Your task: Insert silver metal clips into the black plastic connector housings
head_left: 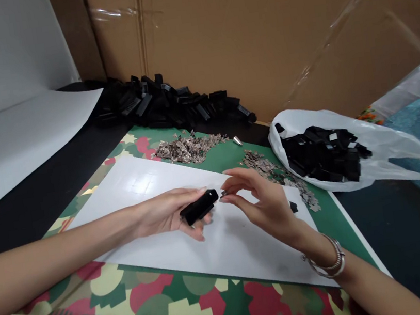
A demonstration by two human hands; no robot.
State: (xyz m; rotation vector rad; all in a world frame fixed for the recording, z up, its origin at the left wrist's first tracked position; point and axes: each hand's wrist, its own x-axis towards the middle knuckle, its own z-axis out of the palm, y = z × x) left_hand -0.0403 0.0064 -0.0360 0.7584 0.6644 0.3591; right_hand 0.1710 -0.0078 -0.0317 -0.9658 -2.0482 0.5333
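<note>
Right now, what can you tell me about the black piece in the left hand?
The black casing is an oblong block, plastic-looking, with a pale spot near its far end. It lies tilted in the left hand, gripped by the fingers, over the white sheet. The right hand pinches a small metal piece beside its tip.

Premises: small assembly or packing workshop. Evidence: cardboard cartons (255, 31) as backdrop, a heap of identical black plastic parts (171, 103), piles of small metal clips (189, 147), bagged parts (327, 154) on the worktop (400, 235).
</note>
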